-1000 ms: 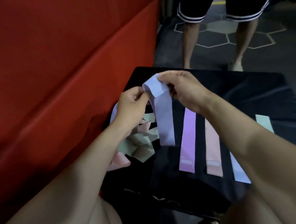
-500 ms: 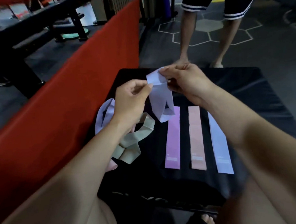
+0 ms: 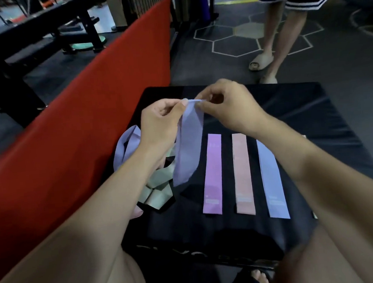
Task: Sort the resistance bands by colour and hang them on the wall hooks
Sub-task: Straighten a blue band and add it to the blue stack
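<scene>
Black mat (image 3: 289,116) as landmark. Heaped at its left edge, partly hidden behind left forearm: tangled bands (image 3: 155,187), sage, pale blue, a sliver of pink; count not readable. Flat on mat centre, three bands side by side: purple band (image 3: 212,175), peach band (image 3: 242,172), pale blue band (image 3: 272,179). Above mat: one lavender-blue band (image 3: 188,145), top edge pinched by left hand (image 3: 160,123) and right hand (image 3: 229,109), hanging loose. Beyond mat's far edge: bystander's legs (image 3: 271,36), cut off above.

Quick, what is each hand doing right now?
Left hand: closed, pinching the top edge of the pale blue band.
Right hand: closed, pinching the same band's top edge.
</scene>
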